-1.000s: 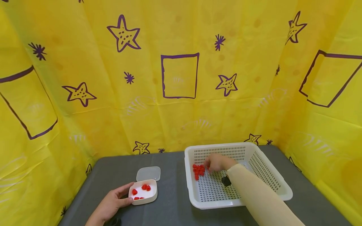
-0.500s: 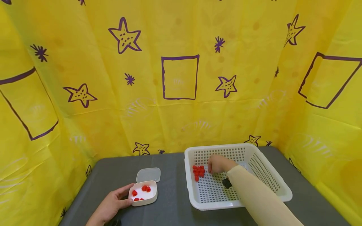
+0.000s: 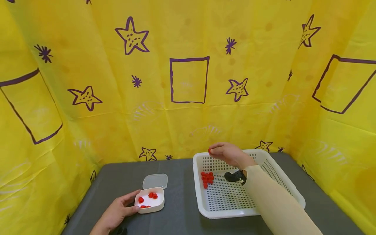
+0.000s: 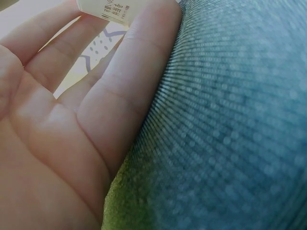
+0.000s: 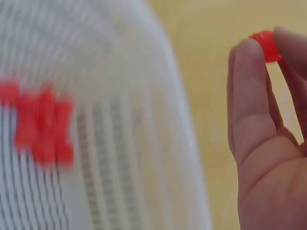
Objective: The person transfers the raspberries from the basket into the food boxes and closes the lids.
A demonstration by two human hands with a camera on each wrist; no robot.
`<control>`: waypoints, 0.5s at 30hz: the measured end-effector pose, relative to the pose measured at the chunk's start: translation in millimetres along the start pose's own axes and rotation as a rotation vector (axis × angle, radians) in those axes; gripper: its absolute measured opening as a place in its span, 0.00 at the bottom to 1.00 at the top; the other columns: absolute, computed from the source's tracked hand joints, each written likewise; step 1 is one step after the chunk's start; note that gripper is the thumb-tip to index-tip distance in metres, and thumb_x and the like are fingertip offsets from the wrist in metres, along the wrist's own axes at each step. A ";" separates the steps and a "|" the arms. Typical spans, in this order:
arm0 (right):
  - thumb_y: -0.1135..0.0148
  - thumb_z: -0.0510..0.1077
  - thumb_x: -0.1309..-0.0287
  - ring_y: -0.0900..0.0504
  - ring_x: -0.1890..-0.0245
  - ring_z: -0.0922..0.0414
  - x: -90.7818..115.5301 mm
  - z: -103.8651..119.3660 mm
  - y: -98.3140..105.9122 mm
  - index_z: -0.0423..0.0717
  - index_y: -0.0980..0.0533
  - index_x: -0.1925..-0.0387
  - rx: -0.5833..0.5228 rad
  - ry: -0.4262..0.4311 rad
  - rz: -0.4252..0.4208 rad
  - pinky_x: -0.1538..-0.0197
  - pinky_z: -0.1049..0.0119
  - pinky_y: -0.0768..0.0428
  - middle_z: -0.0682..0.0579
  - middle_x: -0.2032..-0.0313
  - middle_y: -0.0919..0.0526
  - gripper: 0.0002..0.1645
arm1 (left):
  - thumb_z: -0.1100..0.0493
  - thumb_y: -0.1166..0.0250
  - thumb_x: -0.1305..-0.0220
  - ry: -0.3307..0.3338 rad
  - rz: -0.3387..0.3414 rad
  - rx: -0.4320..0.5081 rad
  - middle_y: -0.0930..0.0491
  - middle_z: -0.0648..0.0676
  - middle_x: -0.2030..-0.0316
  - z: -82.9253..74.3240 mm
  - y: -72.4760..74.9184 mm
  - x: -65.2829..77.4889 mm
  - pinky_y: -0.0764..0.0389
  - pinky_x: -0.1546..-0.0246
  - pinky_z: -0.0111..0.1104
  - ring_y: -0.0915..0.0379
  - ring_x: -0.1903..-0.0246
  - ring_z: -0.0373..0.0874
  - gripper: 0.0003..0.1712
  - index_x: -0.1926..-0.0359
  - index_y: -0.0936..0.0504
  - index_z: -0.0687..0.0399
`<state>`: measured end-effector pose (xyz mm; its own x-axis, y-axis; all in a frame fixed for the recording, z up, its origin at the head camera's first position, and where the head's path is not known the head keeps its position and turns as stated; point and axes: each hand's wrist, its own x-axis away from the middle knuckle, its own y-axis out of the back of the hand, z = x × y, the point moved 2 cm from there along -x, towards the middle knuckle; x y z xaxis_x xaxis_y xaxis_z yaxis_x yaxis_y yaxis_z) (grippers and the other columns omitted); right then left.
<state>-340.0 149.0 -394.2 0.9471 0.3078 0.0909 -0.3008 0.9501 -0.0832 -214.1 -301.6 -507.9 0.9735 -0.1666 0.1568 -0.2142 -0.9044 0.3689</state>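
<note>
My right hand (image 3: 230, 155) pinches a red raspberry (image 5: 268, 47) between thumb and fingertips, above the back left rim of a white plastic basket (image 3: 229, 213). Inside the basket's left part lies a cluster of raspberries (image 3: 207, 178), blurred in the right wrist view. On the left of the table, my left hand (image 3: 117, 209) holds a small white lunch box (image 3: 158, 206) by its left side, thumb in front and fingers behind. Several raspberries (image 3: 151, 195) lie in the box. Printed characters show on the box wall (image 4: 112, 9) in the left wrist view.
Behind the box lies a translucent lid (image 3: 155, 181). Grey cloth covers the table (image 3: 180, 195), and a yellow curtain (image 3: 188, 130) hangs close around its back and sides. A black wrist device (image 3: 233, 177) hangs under my right wrist, over the basket.
My right hand has risen from the basket floor to rim height with a raspberry between its fingertips. My left hand and the box have stayed in place.
</note>
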 end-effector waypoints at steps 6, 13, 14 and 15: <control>0.37 0.29 0.38 0.19 0.51 0.40 5.4 15.2 -63.0 0.25 0.23 0.49 -0.086 0.030 0.066 0.45 0.53 0.22 0.41 0.58 0.17 0.16 | 0.57 0.26 0.42 -0.009 0.015 0.037 0.28 0.67 0.37 -1.1 -0.7 -0.6 0.22 0.47 0.45 0.35 0.38 0.64 0.41 0.30 0.31 0.64; 0.35 0.30 0.40 0.15 0.58 0.48 10.2 8.9 -136.1 0.24 0.22 0.51 -0.086 0.038 0.115 0.48 0.57 0.19 0.43 0.61 0.15 0.16 | 0.55 0.26 0.42 0.015 0.002 -0.002 0.25 0.66 0.40 -1.8 -1.0 -0.2 0.25 0.45 0.50 0.35 0.39 0.66 0.41 0.31 0.30 0.62; 0.35 0.31 0.40 0.14 0.59 0.49 10.2 7.1 -144.2 0.25 0.22 0.51 -0.083 0.036 0.114 0.49 0.57 0.19 0.43 0.61 0.15 0.16 | 0.55 0.25 0.42 0.021 -0.001 -0.002 0.25 0.66 0.40 -2.1 -1.0 -0.5 0.25 0.45 0.51 0.35 0.39 0.66 0.41 0.31 0.29 0.62; 0.35 0.31 0.40 0.14 0.60 0.50 10.4 5.4 -151.9 0.26 0.21 0.52 -0.082 0.035 0.110 0.49 0.57 0.19 0.43 0.61 0.15 0.15 | 0.55 0.25 0.42 0.022 -0.002 -0.004 0.26 0.66 0.40 -2.3 -1.1 -0.8 0.25 0.45 0.51 0.35 0.39 0.66 0.41 0.31 0.29 0.61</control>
<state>-285.2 8.1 -375.2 0.9127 0.4065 0.0418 -0.3943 0.9028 -0.1716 -214.8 -299.6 -506.4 0.9719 -0.1564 0.1758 -0.2128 -0.9030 0.3732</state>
